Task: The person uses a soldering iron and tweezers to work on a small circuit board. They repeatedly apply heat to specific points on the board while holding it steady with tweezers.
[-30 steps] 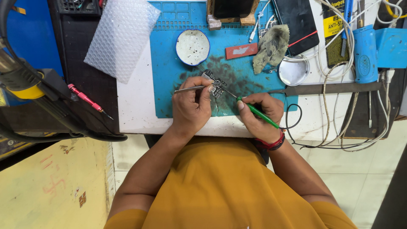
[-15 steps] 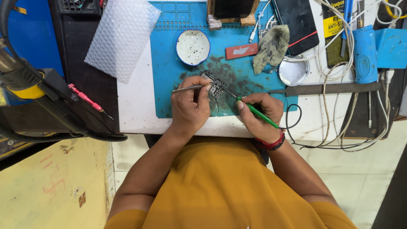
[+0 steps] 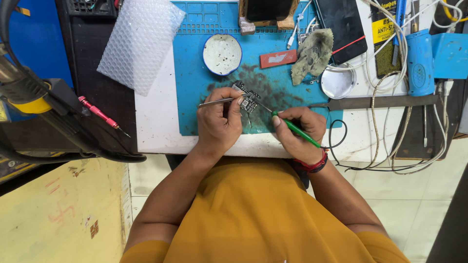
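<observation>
My left hand [image 3: 220, 121] pinches a pair of tweezers [image 3: 217, 102]; the grip is pressed together on them, thumb and forefinger closed near the tips. Their points rest at the edge of a small circuit board [image 3: 247, 99], which lies just beyond my fingertips on the blue mat [image 3: 192, 92]. Whether the tips touch the board or only sit against it, I cannot tell.

My right hand [image 3: 297, 130] is closed around a green tool [image 3: 295, 129], held like a pen, its thin metal point reaching up and across to the board from the other side. So the board sits between my two grips, a little ahead of both, on a dark smudged patch of the mat.

Further ahead of my left grip stands a round white dish [image 3: 222, 53]. Ahead of my right grip lie a red flat bar [image 3: 278, 58] and a grey-green cloth [image 3: 312, 54], and just outward of the cloth a round metal lid [image 3: 338, 83]. A long flat ruler [image 3: 385, 102] runs outward from my right grip along the surface [image 3: 156, 117], with white cables [image 3: 385, 112] looping over it.

Well outward of my left grip a sheet of bubble wrap [image 3: 139, 41] lies half on the surface, and a red screwdriver [image 3: 100, 114] rests on the dark stand beside it.
</observation>
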